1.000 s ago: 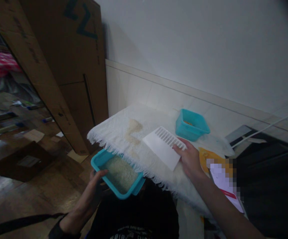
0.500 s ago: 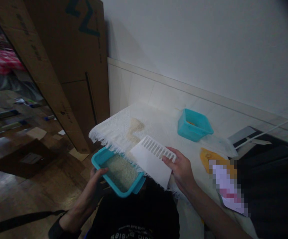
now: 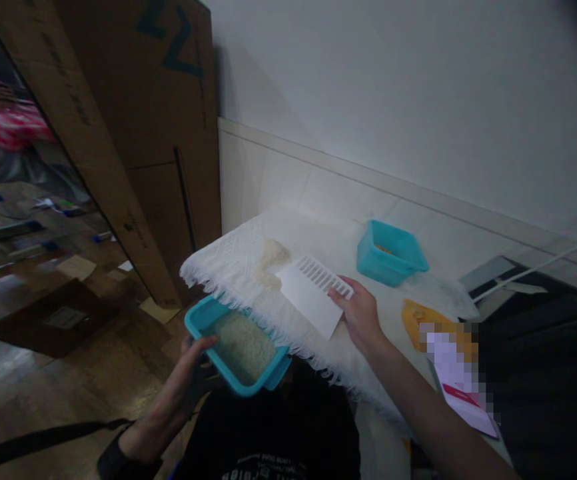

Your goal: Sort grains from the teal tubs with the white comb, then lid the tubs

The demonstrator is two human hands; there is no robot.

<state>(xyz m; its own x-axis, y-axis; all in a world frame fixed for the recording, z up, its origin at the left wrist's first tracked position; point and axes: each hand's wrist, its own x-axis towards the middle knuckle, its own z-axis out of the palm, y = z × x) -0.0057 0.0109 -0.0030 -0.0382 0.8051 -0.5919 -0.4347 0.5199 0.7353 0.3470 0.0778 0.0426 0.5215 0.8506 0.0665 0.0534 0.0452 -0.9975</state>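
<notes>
My left hand (image 3: 188,373) grips the near-left rim of a teal tray (image 3: 203,319) filled with white rice and holds it just below the fringed edge of the white cloth (image 3: 228,263). My right hand (image 3: 361,317) holds a white slotted plastic scraper (image 3: 308,297) that rests on the cloth. A small heap of rice (image 3: 272,257) lies on the cloth just left of the scraper. A second teal tray (image 3: 391,253) with a few yellow grains inside stands farther back on the cloth.
Tall cardboard sheets (image 3: 133,133) lean against the wall at the left. A yellow object (image 3: 416,317) and papers (image 3: 468,407) lie right of the cloth. A dark surface (image 3: 543,360) with a white cable fills the right side. Wooden floor lies below left.
My right hand pulled the scraper toward the cloth's edge over the tray, then moved it back up the cloth beside the rice heap. The left hand kept the tray steady.
</notes>
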